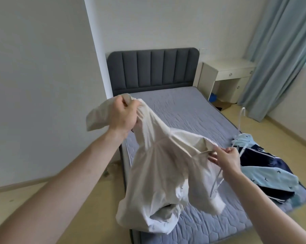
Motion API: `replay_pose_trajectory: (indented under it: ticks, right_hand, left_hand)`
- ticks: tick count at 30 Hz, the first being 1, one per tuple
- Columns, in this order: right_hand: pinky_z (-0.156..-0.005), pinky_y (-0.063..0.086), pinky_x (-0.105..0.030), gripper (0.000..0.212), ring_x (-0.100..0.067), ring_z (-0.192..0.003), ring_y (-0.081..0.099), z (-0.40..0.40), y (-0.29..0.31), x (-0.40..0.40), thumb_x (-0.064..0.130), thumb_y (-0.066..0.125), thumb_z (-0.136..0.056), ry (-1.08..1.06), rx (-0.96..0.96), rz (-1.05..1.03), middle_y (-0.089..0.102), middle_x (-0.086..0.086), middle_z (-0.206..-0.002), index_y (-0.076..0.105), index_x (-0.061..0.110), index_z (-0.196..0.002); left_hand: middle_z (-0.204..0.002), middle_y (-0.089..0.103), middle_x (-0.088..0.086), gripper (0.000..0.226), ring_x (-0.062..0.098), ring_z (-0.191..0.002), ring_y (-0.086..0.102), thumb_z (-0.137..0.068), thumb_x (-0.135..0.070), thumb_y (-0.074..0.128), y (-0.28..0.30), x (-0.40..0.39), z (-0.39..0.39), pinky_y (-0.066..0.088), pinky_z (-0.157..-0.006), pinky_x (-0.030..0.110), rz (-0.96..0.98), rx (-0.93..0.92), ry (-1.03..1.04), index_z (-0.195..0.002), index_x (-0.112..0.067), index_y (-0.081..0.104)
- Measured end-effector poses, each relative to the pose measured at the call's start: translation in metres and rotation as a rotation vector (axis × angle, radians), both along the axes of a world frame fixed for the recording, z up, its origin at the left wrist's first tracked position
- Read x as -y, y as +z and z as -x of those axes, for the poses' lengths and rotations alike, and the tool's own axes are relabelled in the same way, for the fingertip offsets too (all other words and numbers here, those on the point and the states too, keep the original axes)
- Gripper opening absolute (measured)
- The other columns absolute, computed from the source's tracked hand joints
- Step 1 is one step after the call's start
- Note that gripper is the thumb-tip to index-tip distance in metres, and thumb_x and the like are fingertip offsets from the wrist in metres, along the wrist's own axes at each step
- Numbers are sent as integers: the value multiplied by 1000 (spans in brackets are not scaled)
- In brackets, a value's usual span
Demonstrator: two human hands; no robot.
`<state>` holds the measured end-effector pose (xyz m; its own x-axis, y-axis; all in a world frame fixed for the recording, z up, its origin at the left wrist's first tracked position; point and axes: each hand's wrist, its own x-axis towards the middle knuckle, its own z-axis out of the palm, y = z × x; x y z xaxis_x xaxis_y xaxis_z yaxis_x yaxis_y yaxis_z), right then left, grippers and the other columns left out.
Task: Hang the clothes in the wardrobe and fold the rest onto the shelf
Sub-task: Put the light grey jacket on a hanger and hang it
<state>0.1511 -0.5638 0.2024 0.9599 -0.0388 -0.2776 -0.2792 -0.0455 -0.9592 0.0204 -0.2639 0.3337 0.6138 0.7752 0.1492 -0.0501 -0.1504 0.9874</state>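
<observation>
- Two hands hold one cream-white cotton hooded garment [159, 166] in the air above the foot of the bed with the grey-blue quilted mattress [189, 110].
- Left hand [121, 115]: grip clamped on a bunched upper part of the garment, fingers curled round the cloth, raised higher than the other hand.
- Right hand [226, 158]: grip pinched on the garment's edge near what appears to be the neck opening; a thin white wire hanger [241, 136] runs through the same grip, its hook pointing up and away.
- Step in hand, as judged: fitting the garment onto the hanger, ahead of hanging it in the wardrobe. The wardrobe is not in view.
- Next move, as judged: the hanger arm must pass inside the shoulder, so the opening needs spreading while the left hand keeps the cloth taut.
- The garment hangs between both grips, its lower part drooping toward the mattress; whether it touches cannot be told.
- Remaining work: a heap of light blue patterned and dark navy clothes [265, 169] lies on the bed's right edge, just beyond the right hand.
</observation>
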Motion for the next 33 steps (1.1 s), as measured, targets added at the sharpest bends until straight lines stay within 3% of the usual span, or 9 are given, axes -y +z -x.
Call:
replay_pose_trajectory:
  ticks: [3, 6, 10, 13, 17, 24, 27, 30, 33]
  right_hand:
    - [-77, 63, -46, 53, -25, -87, 72, 40, 11, -3, 41, 83, -83, 61, 91, 224, 66, -7, -103, 52, 10, -113]
    - [-65, 59, -31, 55, -15, -89, 70, 101, 16, -23, 39, 88, -77, 206, 131, 201, 67, 0, -105, 51, 20, -113]
    - [-82, 57, -30, 67, -1, -102, 62, 137, 12, -64, 46, 95, -65, 304, 175, 160, 59, 11, -111, 48, 27, -109]
    - [-68, 51, -28, 50, -14, -85, 64, 123, 22, -83, 27, 92, -74, 138, 139, 7, 58, 1, -95, 46, 19, -94]
    - [-59, 36, -35, 20, -20, -69, 45, 92, 34, -68, 2, 53, -84, -25, 217, 93, 47, -1, -75, 40, 15, -77]
    - [-57, 31, -32, 35, -15, -60, 34, 54, 60, -29, -7, 41, -82, -126, 146, -150, 36, 4, -60, 34, 22, -63]
    - [-53, 30, -27, 41, -13, -54, 33, 51, 68, -25, -7, 43, -85, -91, 38, -197, 36, 7, -51, 36, 22, -56]
    - [-43, 30, -23, 39, -9, -44, 33, 58, 73, -26, -9, 41, -84, -18, -5, -200, 35, 6, -49, 35, 19, -58]
    - [-39, 31, -18, 38, -8, -41, 36, 64, 73, -32, -9, 40, -84, 4, -19, -196, 38, 6, -48, 37, 19, -59]
  left_hand:
    - [-74, 51, 8, 25, 25, -73, 56, -77, -25, 71, 12, 29, -14, 54, -68, 47, 97, 86, -131, -72, -11, 51]
    - [-81, 62, 4, 20, 24, -82, 64, -78, -27, 71, 25, 65, -31, 60, -83, 51, 171, 132, -224, -81, -13, 57]
    - [-93, 69, 4, 19, 25, -93, 70, -83, -27, 74, 39, 111, -49, 58, -92, 58, 284, 161, -333, -96, -20, 62]
    - [-94, 69, 6, 19, 28, -95, 70, -87, -27, 73, 49, 138, -54, 58, -94, 56, 250, 167, -400, -96, -14, 63]
    - [-97, 70, 8, 18, 26, -97, 69, -90, -24, 75, 61, 126, -52, 57, -99, 48, 156, 170, -620, -97, -11, 64]
    - [-151, 44, -10, 43, 12, -145, 37, -91, -23, 76, -41, 30, -8, 28, -111, 24, -428, -431, -676, -130, -23, 59]
    - [-132, 57, -7, 45, 13, -129, 53, -71, -46, 74, -118, 33, 40, 41, -101, 23, -493, -599, -668, -111, -31, 62]
    - [-105, 66, -14, 23, 7, -103, 65, -69, -37, 68, -184, 67, 84, 56, -91, 35, -511, -794, -898, -91, -36, 61]
    - [-115, 69, -14, 51, 9, -103, 67, -67, -50, 78, -216, 109, 113, 55, -89, 25, -475, -907, -1182, -113, -34, 64]
